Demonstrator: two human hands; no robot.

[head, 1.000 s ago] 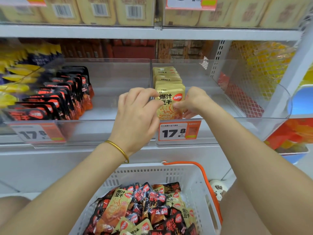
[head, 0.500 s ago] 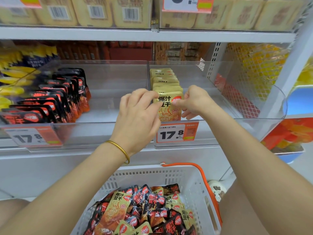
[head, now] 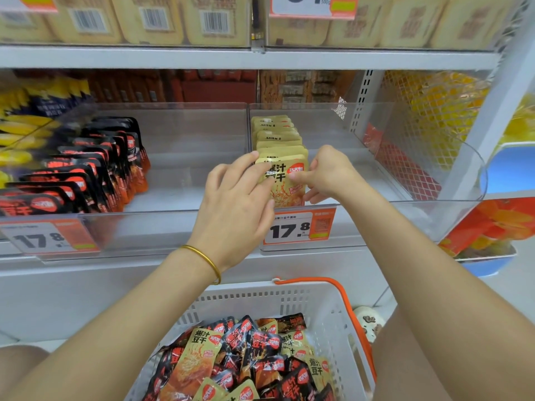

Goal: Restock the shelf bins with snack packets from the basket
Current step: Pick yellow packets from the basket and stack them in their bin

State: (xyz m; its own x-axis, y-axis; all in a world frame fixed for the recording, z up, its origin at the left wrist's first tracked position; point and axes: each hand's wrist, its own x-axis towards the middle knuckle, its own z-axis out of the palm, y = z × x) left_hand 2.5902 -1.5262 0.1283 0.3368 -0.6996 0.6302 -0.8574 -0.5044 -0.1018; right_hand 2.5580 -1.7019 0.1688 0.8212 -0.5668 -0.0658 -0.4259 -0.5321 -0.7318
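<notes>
A row of yellow snack packets (head: 275,134) stands upright along the left side of the clear right-hand shelf bin (head: 376,209). The front yellow packet (head: 286,183) stands at the head of that row. My left hand (head: 234,201) holds its left edge with fingers over its face. My right hand (head: 327,175) pinches its right edge. Below, a white basket (head: 327,311) with an orange handle holds several loose yellow and black packets (head: 246,360).
The clear left bin (head: 179,224) holds a row of black packets (head: 95,163) on its left side. Price tags reading 17.8 hang on both bin fronts. Boxed goods fill the shelf above. A blue tray (head: 489,261) sits at the right.
My left hand's fingers have spread further across the front packet's face. Both hands stay on it at the front of the row, and the packet stands a little more upright.
</notes>
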